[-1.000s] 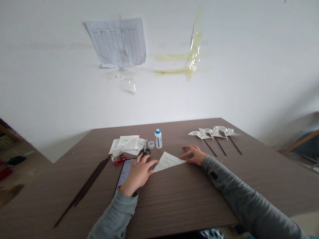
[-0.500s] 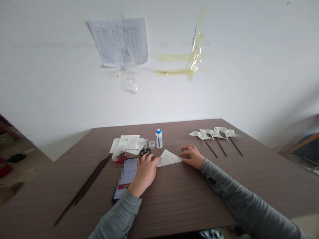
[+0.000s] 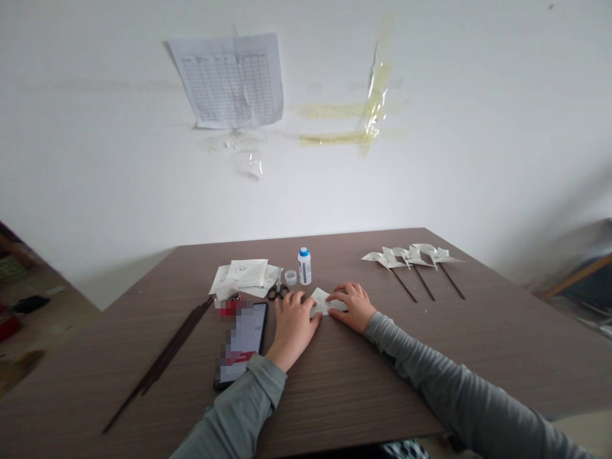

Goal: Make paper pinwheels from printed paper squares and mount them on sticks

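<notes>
Paper: a thin, whitish sheet [image 3: 320, 297], marked with fine lines, lies on the table between the two hands, its far end coming to a point; fingers cover its sides.
Left hand: the left hand [image 3: 293, 322] has its fingers bent and apart, tips on the paper's left side; pinching or only pressing, I cannot tell.
Right hand: the right hand [image 3: 354, 306] curves over the right side, fingertips touching it; I cannot tell whether it grips.
Sleeves: soft, wrinkled grey cloth sleeves [image 3: 239, 408].
Table: a flat brown table [image 3: 354, 389] with fine wood-like grain.
Phone: a glossy black-edged slab, the phone [image 3: 246, 335], just left of the left hand.
Scissors: dark looped handles on the scissors [image 3: 278, 292], beyond that hand.
Bottle: an upright white bottle [image 3: 305, 269] with a rounded blue top; beside it, a clear, round plastic cup [image 3: 291, 278].
Stack: flat, pale paper squares [image 3: 248, 273], far left, overlapping.
Sticks: slim, dark brown sticks [image 3: 174, 347] bundled lengthwise at left.
Pinwheels: three curled paper pinwheels [image 3: 415, 256] on thin dark stems, far right.
</notes>
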Action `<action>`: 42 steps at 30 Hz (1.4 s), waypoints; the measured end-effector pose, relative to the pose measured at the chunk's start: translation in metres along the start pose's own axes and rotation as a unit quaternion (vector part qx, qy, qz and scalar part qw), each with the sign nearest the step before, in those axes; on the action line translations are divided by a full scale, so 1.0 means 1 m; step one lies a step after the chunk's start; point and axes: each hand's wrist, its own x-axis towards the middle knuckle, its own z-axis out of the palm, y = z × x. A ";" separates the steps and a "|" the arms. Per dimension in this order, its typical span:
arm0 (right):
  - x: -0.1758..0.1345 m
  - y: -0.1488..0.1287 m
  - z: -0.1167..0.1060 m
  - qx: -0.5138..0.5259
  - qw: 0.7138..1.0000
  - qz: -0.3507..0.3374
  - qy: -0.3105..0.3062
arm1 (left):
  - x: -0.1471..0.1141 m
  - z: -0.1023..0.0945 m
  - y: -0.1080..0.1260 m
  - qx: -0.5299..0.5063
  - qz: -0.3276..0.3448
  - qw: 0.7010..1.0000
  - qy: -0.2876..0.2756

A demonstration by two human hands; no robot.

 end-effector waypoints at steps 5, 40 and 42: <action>0.002 -0.008 0.000 -0.006 0.999 0.032 0.007 | 0.002 0.001 0.002 -0.005 -0.007 1.000 0.008; 0.004 0.036 -0.038 -0.003 0.994 0.097 -0.044 | -0.006 -0.020 -0.036 0.023 -0.042 0.999 -0.025; 0.006 0.040 -0.039 -0.005 0.994 0.100 -0.050 | -0.007 -0.021 -0.041 0.031 -0.043 0.998 -0.027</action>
